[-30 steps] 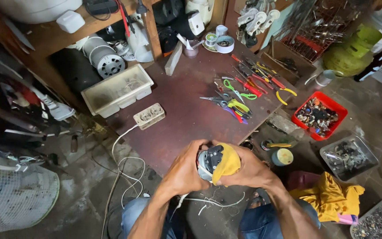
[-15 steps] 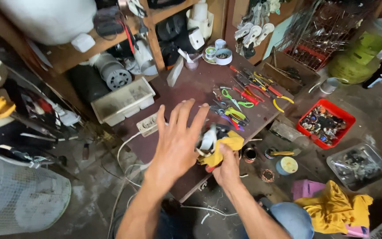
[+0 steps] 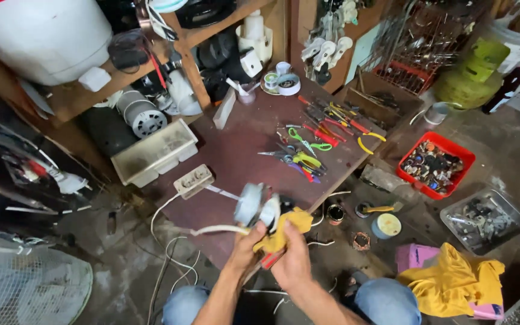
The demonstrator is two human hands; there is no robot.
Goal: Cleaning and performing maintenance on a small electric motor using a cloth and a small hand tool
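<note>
My left hand (image 3: pixel 245 248) grips a small grey fan motor (image 3: pixel 254 206) from below, with its white cable (image 3: pixel 218 229) trailing out to the left. My right hand (image 3: pixel 294 260) is closed on a yellow rag (image 3: pixel 284 230) that is pressed against the motor's right side. Both hands are held together above the near edge of a low maroon worktable (image 3: pixel 236 150). My knees in blue jeans (image 3: pixel 386 301) show below.
Screwdrivers, pliers and scissors (image 3: pixel 308 150) lie on the table's right half. A white power strip (image 3: pixel 194 180) and a plastic tray (image 3: pixel 154 151) sit on the left. A red bin of parts (image 3: pixel 433 165), small tins, a yellow cloth (image 3: pixel 452 280) and a fan grille (image 3: pixel 25 289) are on the floor.
My left hand, spread open above the motor half a second ago, has come down and closed on it. Both hands and the motor now sit lower and nearer to me.
</note>
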